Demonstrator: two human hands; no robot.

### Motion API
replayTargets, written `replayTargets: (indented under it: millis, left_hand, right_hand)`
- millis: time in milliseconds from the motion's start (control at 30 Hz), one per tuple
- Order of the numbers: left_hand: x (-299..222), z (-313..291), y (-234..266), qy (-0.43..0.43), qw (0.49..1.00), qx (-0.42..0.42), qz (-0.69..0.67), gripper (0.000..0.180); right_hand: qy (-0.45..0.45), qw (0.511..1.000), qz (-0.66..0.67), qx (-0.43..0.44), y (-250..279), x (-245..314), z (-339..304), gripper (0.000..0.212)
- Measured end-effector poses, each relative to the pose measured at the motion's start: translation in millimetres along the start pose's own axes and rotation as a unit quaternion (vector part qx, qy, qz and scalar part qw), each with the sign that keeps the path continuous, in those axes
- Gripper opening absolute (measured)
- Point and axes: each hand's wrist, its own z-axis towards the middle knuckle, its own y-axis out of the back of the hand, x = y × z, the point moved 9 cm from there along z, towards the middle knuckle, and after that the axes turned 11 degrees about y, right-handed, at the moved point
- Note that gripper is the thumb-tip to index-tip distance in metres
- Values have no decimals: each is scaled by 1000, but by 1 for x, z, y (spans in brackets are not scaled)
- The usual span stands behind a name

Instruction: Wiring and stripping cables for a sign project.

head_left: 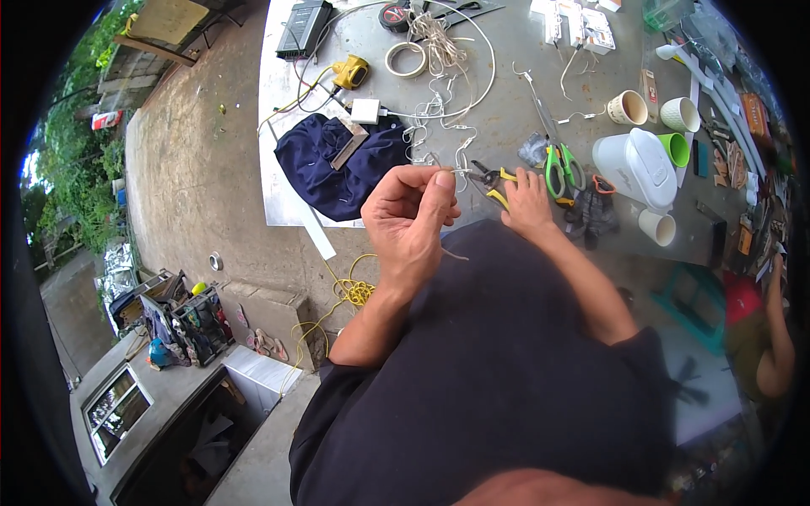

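The left hand [411, 221] is raised above the edge of the counter [506, 110], and its grip is clenched on a thin white wire [456, 171], pinched between thumb and forefinger near the wire's end. A short loose tail of wire [454, 253] shows below the hand, over the dark shirt. The right hand [527, 202] lies lower, at the counter edge, with its fingers spread on the yellow-handled pliers [496, 180]; the fingers rest on the tool and are not closed around it, so this grip looks released.

As a judgement, the work seems to be in the middle. Several short bent pieces of white wire [434, 114] already lie on the counter beyond the hands, which suggests that some pieces are prepared. A larger coil of white cable [439, 38] lies farther back, so material remains. The piece in the left hand is not yet cut or stripped, as far as one can tell. Green-handled scissors [561, 167] and a dark blue cloth [337, 164] lie nearby.
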Motion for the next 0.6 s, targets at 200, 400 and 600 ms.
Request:
replayTargets:
  millis: [200,400,600]
  left_hand:
    - [-9,2,15,-43,999,31,-15,15]
    - [-17,7,27,-67,996,61,-14,14]
    - [-28,10,19,-67,987,126,-71,10]
  right_hand:
    - [-28,997,42,-63,24,4,-9,47]
    - [-106,964,222,-101,60,3,-25,38]
    - [-58,931,259,-251,215,68,-43,31]
